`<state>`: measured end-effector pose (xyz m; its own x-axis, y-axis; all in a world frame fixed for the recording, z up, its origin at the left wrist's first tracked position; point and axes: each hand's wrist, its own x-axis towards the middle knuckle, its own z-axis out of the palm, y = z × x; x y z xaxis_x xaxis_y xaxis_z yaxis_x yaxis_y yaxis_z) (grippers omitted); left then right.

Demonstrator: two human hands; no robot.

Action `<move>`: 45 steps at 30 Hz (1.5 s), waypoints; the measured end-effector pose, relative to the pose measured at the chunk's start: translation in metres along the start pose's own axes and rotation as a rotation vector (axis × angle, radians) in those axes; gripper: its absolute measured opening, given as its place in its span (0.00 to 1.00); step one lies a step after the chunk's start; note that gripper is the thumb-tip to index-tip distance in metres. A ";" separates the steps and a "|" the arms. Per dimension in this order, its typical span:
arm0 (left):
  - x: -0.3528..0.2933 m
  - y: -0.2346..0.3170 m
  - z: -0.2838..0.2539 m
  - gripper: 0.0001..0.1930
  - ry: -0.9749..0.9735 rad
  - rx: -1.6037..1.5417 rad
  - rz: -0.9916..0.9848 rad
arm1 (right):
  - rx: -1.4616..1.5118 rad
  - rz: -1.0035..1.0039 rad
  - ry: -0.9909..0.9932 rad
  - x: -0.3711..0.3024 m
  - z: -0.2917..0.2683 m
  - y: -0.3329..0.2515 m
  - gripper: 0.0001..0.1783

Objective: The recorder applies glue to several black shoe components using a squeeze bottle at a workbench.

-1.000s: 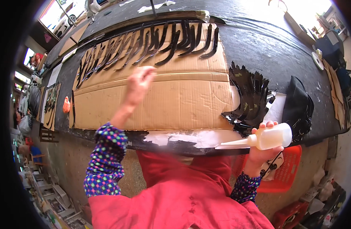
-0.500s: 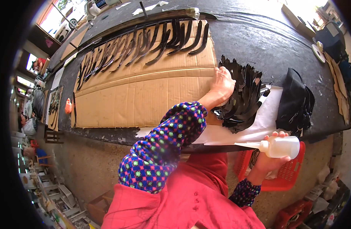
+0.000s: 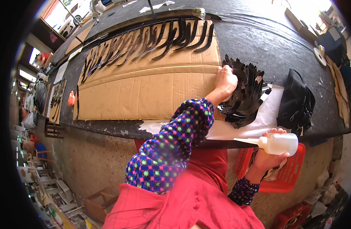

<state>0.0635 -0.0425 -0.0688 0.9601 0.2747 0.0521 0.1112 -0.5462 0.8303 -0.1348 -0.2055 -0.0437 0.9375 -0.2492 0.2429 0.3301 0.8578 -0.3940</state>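
Observation:
My left hand (image 3: pixel 226 82) is at the left edge of a heap of curved black strips (image 3: pixel 244 91), by the right edge of a large cardboard sheet (image 3: pixel 145 95). Its fingers are curled together against the heap; what lies between them is hidden. In my right hand (image 3: pixel 268 158), a translucent white squeeze bottle (image 3: pixel 283 144) is held on its side, its thin nozzle pointing left, just off the table's front edge. Along the far part of the cardboard lies a row of similar curved black strips (image 3: pixel 169 40), spread side by side.
White paper (image 3: pixel 273 107) lies under the heap, with a black bag (image 3: pixel 294 99) to its right. A small orange-red object (image 3: pixel 71 98) rests left of the cardboard. Below the table's front edge stands a red plastic basket (image 3: pixel 284 175). A tape roll (image 3: pixel 319 56) lies far right.
My left hand's fingers have drawn in tighter at the heap's edge. The right hand keeps the bottle at nearly the same spot. The whole view has shifted slightly.

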 end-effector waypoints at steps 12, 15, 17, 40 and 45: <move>-0.067 -0.004 -0.100 0.10 -0.674 -0.798 0.124 | -0.057 -0.017 0.024 -0.006 0.010 0.005 0.40; -0.111 -0.020 -0.148 0.14 -0.869 -0.838 -0.071 | -0.006 0.056 -0.026 -0.007 0.015 0.011 0.40; -0.129 -0.029 -0.182 0.14 -0.878 -0.783 -0.148 | 0.010 0.096 -0.083 -0.007 0.018 0.019 0.40; -0.196 -0.080 -0.289 0.11 -0.571 -0.462 -0.424 | -0.472 0.311 -0.136 -0.025 0.094 0.106 0.46; -0.193 -0.078 -0.292 0.11 -0.611 -0.558 -0.461 | -0.451 0.355 -0.150 -0.029 0.093 0.107 0.46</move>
<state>-0.2054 0.1782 0.0187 0.8381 -0.1791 -0.5152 0.5258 0.0137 0.8505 -0.1371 -0.0648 -0.0101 0.9842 0.1125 0.1367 0.0438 0.5933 -0.8038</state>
